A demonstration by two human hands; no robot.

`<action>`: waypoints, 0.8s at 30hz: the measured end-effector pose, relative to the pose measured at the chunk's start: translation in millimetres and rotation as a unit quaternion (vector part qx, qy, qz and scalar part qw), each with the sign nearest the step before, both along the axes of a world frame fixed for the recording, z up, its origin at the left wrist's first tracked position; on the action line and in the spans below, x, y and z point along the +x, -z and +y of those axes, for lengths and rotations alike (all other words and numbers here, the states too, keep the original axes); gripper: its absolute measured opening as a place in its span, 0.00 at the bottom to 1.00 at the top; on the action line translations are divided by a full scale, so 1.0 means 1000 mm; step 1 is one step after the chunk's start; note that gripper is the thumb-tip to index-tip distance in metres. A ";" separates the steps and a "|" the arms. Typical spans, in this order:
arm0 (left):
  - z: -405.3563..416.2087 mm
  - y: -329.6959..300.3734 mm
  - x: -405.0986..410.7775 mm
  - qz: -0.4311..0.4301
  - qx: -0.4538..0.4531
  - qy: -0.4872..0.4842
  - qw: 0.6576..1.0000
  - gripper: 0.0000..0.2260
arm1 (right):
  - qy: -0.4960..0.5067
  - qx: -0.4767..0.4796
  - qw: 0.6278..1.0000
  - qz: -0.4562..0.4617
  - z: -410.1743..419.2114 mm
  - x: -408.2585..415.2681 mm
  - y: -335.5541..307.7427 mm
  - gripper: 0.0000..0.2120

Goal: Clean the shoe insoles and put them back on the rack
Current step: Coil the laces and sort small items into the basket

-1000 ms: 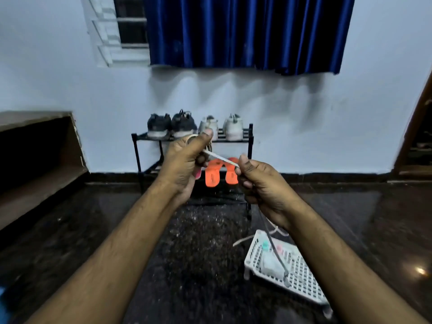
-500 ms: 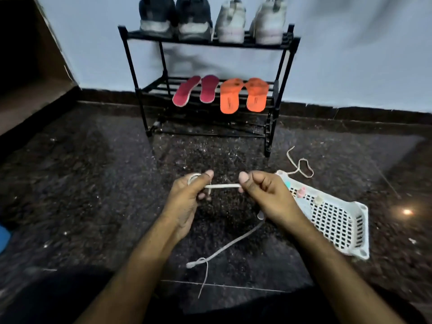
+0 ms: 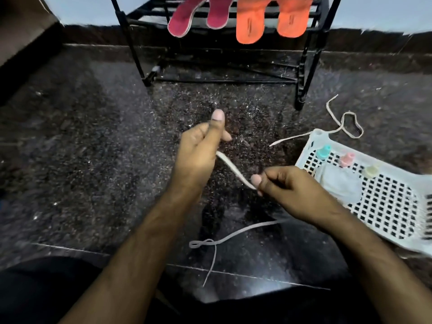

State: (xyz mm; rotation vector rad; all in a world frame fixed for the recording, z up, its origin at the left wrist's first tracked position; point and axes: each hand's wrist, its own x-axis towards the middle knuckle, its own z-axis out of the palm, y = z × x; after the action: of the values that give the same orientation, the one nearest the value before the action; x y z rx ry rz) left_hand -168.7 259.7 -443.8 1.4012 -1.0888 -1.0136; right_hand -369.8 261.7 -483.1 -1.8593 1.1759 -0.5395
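Gripping one white shoelace (image 3: pixel 230 168) between them, both hands hover over the dark speckled floor (image 3: pixel 93 148): the left hand (image 3: pixel 198 153) has its fingers curled round the lace, thumb up, and the right hand (image 3: pixel 289 190) pinches it lower down. Far off, four insoles sit on the black rack (image 3: pixel 306 66), two maroon insoles (image 3: pixel 198 17) left of two orange insoles (image 3: pixel 268 19). One white basket (image 3: pixel 313 141) lies at right, holding three small bottles (image 3: pixel 346 160) and a pale cloth (image 3: pixel 339 183), with a second lace (image 3: pixel 346 122) beside it.

Dark floor (image 3: pixel 93 148) bears rack (image 3: pixel 304 73), basket (image 3: pixel 315 139), lace (image 3: pixel 346 122)
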 end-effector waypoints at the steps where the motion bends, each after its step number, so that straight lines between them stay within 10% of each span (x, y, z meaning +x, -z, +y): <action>1: -0.001 0.002 0.001 -0.019 -0.001 -0.018 1.000 0.24 | -0.019 0.014 0.999 0.025 -0.001 -0.004 -0.001 0.21; 8: 0.003 0.005 0.001 0.118 0.021 0.031 0.992 0.19 | 0.051 -0.043 0.986 0.153 0.002 -0.007 0.007 0.07; 13: 0.014 0.003 -0.020 0.231 0.026 0.087 0.969 0.18 | 0.126 -0.069 0.984 -0.101 0.022 0.027 -0.005 0.13; 24: 0.011 0.008 -0.022 0.296 0.030 0.100 0.950 0.10 | 0.069 0.158 0.951 -0.255 0.030 0.045 -0.002 0.15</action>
State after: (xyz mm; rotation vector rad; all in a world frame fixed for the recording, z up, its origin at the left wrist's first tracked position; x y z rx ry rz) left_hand -191.2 271.2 -451.3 0.9400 -0.7582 -1.5039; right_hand -324.5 291.8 -481.1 -1.2675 0.9736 -0.8025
